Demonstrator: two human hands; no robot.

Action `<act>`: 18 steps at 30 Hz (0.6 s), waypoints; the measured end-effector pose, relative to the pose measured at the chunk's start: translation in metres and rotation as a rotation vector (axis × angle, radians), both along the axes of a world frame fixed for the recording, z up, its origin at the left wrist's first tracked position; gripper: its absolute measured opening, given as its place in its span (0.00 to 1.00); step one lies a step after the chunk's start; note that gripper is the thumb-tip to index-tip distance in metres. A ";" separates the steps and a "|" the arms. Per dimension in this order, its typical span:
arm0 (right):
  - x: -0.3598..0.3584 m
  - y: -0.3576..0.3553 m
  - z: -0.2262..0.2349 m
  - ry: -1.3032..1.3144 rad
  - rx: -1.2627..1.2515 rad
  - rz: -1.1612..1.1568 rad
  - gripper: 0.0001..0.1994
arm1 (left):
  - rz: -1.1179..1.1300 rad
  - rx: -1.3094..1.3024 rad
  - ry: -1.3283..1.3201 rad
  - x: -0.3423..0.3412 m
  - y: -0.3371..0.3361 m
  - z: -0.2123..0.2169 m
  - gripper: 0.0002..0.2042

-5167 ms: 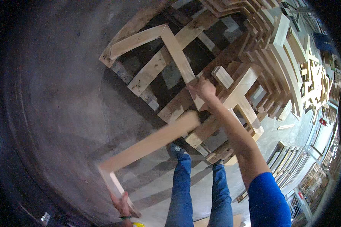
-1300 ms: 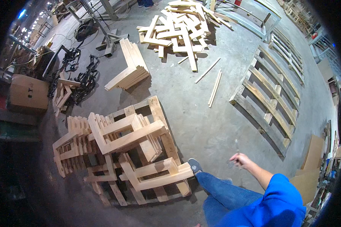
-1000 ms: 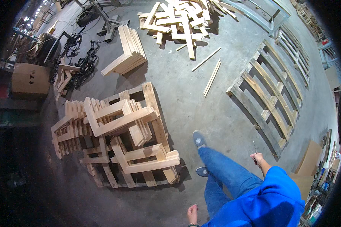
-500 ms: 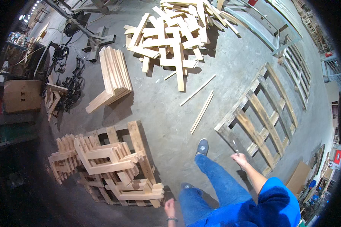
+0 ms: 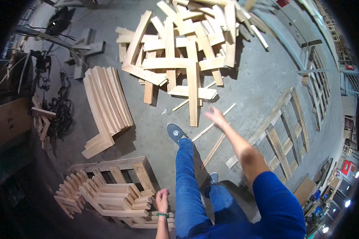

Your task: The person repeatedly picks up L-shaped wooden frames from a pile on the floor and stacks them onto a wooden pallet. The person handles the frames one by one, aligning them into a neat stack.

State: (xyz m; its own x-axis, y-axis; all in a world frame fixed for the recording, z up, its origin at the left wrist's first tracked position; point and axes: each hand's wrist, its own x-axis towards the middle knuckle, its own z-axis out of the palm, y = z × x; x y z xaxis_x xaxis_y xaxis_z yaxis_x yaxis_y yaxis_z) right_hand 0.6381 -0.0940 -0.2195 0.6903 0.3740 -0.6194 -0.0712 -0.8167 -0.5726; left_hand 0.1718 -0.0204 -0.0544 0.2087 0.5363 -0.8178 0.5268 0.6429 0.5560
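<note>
My right hand (image 5: 214, 116) reaches forward over the floor, just right of the long light board (image 5: 192, 83) that sticks out of a loose heap of joined wooden pieces (image 5: 169, 63). Motion blurs its fingers, so whether it holds anything does not show. Below it on the floor are thin wooden strips (image 5: 214, 149). My left hand (image 5: 162, 200) hangs low with loosely curled fingers and nothing visible in them; a green beaded bracelet (image 5: 162, 214) circles the wrist. Close to its left, L-shaped wooden pieces (image 5: 115, 198) are stacked on a wooden pallet (image 5: 144, 177).
A neat row of angled wooden pieces (image 5: 107, 101) stands at left. To the right lies a slatted pallet (image 5: 281, 149), with another pallet (image 5: 317, 89) beyond. Black cables (image 5: 64, 107), a metal stand (image 5: 87, 49) and a cardboard box (image 5: 10, 121) occupy the far left.
I have stepped forward, closer to the heap. My right hand, earlier beside the slatted pallet with a slim object in it, has swung forward and left. My left hand has come further into view.
</note>
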 end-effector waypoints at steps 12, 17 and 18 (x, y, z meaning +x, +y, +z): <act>0.145 0.144 -0.072 0.178 0.377 -0.226 0.19 | -0.289 0.032 -0.046 0.208 0.163 -0.116 0.12; 0.061 0.163 0.018 -0.106 0.145 0.023 0.18 | -0.642 0.193 -0.067 0.318 0.197 -0.108 0.31; 0.044 0.183 0.052 -0.101 0.221 -0.013 0.18 | -0.700 0.266 -0.096 0.327 0.200 -0.108 0.39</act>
State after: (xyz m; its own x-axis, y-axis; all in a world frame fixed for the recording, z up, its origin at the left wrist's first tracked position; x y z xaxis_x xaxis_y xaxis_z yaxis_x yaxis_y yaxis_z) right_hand 0.6825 0.0892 -0.1678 0.7502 0.4832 -0.4513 -0.0143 -0.6705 -0.7417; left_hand 0.4992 0.1797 -0.1623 0.6370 0.4287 -0.6407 0.7046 0.0133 0.7095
